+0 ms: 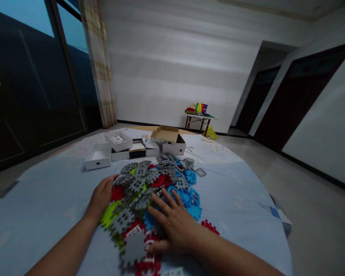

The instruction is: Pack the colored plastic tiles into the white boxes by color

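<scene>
A heap of flat interlocking plastic tiles [155,184], grey, blue, red and lime green, lies on a pale blue sheet [46,207]. My left hand [101,197] rests against the heap's left edge, fingers curled loosely over red and grey tiles. My right hand [174,220] lies flat on the heap's near right part, fingers spread and open, holding nothing. A large grey tile [134,247] lies just left of my right wrist.
Several open white cardboard boxes [99,158] and a brown-lined box [168,140] stand behind the heap. A small table [199,119] with colourful items stands by the far wall. Dark glass doors and a curtain [99,65] are at left; bare floor lies to the right.
</scene>
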`<act>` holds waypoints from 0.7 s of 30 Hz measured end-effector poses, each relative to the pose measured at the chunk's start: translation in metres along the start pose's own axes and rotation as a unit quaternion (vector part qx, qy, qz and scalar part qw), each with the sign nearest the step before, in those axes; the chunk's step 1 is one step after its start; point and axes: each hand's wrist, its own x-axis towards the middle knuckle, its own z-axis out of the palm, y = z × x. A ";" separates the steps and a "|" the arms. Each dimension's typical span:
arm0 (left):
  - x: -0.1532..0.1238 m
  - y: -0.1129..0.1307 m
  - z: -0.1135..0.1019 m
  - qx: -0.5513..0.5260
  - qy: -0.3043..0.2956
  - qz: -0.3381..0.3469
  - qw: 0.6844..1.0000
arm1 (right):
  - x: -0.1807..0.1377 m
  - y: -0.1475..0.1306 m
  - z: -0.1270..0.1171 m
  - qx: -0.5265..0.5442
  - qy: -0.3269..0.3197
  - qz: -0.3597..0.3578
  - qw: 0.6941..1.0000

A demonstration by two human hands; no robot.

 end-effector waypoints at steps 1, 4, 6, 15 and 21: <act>0.000 0.000 -0.001 0.000 0.007 0.002 1.000 | 0.009 0.006 0.000 -0.018 0.006 0.012 1.000; 0.001 -0.003 -0.004 0.002 0.029 0.004 1.000 | 0.032 0.024 0.002 -0.066 0.026 0.057 0.996; 0.002 -0.007 -0.005 0.006 0.042 0.002 0.999 | 0.040 0.033 0.002 -0.083 0.054 0.075 0.992; 0.001 -0.002 -0.007 0.034 0.071 0.049 0.996 | 0.010 -0.027 0.021 -0.057 0.186 -0.089 0.977; -0.011 0.019 -0.003 0.056 0.057 0.118 0.990 | -0.010 -0.069 0.043 -0.022 0.118 -0.234 0.965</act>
